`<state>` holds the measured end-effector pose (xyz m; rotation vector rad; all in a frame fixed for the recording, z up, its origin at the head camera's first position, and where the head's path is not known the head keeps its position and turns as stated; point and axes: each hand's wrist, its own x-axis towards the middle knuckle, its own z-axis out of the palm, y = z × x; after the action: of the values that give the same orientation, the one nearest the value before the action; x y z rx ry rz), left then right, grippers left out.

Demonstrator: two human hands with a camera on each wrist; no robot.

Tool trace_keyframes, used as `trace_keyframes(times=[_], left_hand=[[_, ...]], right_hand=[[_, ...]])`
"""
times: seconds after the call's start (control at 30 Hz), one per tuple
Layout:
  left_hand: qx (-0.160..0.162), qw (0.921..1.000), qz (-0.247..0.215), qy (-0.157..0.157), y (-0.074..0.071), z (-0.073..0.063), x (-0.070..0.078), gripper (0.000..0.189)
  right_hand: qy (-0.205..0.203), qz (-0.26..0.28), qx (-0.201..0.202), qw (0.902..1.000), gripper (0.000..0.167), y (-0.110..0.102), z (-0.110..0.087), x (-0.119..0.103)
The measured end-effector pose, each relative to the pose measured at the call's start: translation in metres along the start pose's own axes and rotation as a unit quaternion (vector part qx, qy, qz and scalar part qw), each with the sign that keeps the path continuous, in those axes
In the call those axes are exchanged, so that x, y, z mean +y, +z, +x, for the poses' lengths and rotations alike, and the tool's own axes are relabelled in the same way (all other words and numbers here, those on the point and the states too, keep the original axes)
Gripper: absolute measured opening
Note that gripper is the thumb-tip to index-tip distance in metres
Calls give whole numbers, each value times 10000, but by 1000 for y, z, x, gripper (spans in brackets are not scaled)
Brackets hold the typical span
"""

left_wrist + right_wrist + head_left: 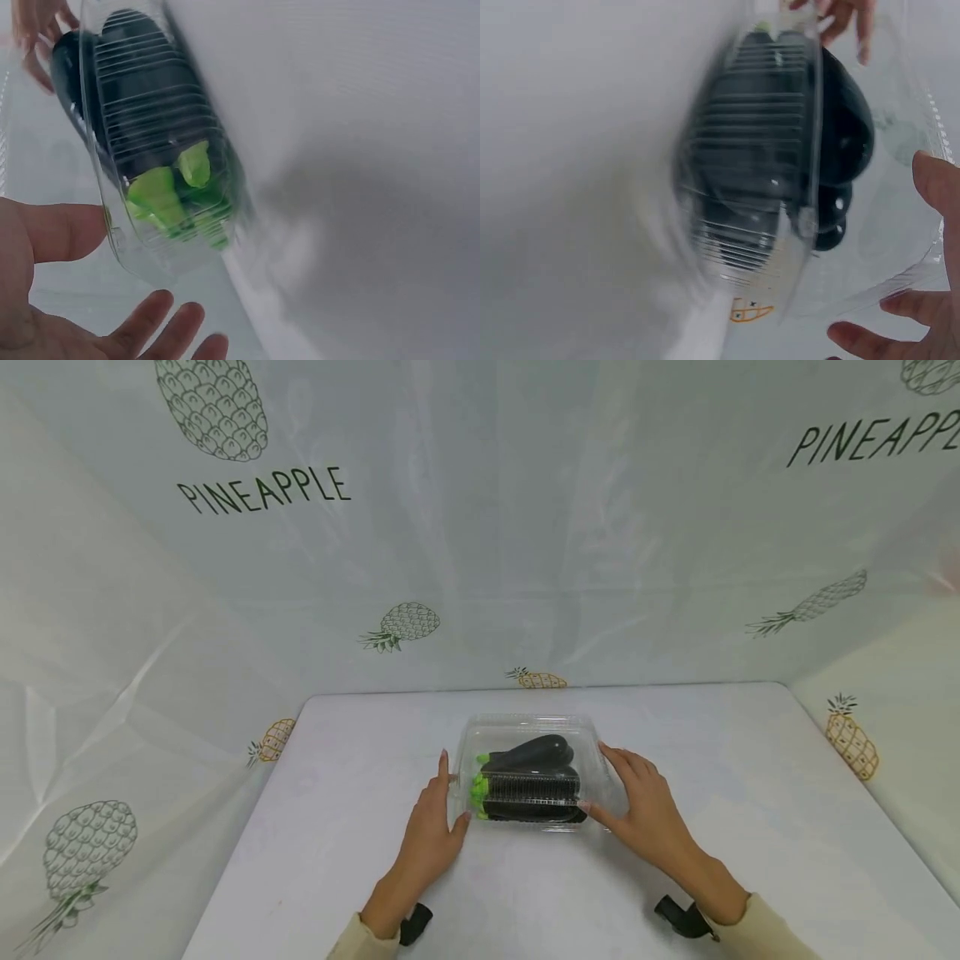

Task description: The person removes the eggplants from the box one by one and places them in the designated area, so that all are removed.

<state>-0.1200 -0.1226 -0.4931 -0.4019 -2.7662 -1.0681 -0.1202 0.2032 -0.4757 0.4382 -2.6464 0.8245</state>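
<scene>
A clear plastic container (465, 752) with ribbed walls stands on the table between the hands. It holds several dark eggplants (532, 752) with bright green stem ends toward the left. My left hand (431, 831) is at the container's left side, thumb and fingers spread and nearly straight. In the left wrist view its thumb (71, 232) meets the plastic edge. At the right side, my right hand (648, 806) has its thumb near the front corner and its fingertips by the farther edge. The right wrist view shows its fingers (877, 345) loosely extended beside the clear plastic.
The white table (360, 743) ends at a back edge behind the container. A pale curtain (525, 527) printed with pineapples hangs behind and along the sides. Black wrist straps (682, 917) and light sleeves (765, 935) show near the front.
</scene>
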Motion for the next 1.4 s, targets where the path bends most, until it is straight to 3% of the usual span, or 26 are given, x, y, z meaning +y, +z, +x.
trace_keyframes(times=[0.13, 0.23, 0.47, 0.63, 0.9, 1.4], left_hand=[[-240, 9980, -545, -208, -4, 6, -2, 91], [-472, 9917, -1105, -453, -8, 12, -4, 87], [-688, 9640, -2182, -1355, -13, 27, -6, 75], [-760, 9451, -2670, -1722, -12, 33, -10, 67], [-1020, 9255, -3080, -1952, -16, 32, -13, 66], [-1511, 9047, -3427, -2030, -24, 26, -19, 70]], right_hand=[[-45, 210, -19, 9998, 83, -5, 7, -1], [-72, 385, 36, 9992, 79, -7, 12, -1], [6, 720, 82, 9974, 71, -10, 21, 0], [178, 1014, 37, 9947, 64, -11, 26, 3], [253, 1046, 157, 9941, 56, -11, 32, 7], [15, 1089, 745, 9913, 33, -11, 47, 15]])
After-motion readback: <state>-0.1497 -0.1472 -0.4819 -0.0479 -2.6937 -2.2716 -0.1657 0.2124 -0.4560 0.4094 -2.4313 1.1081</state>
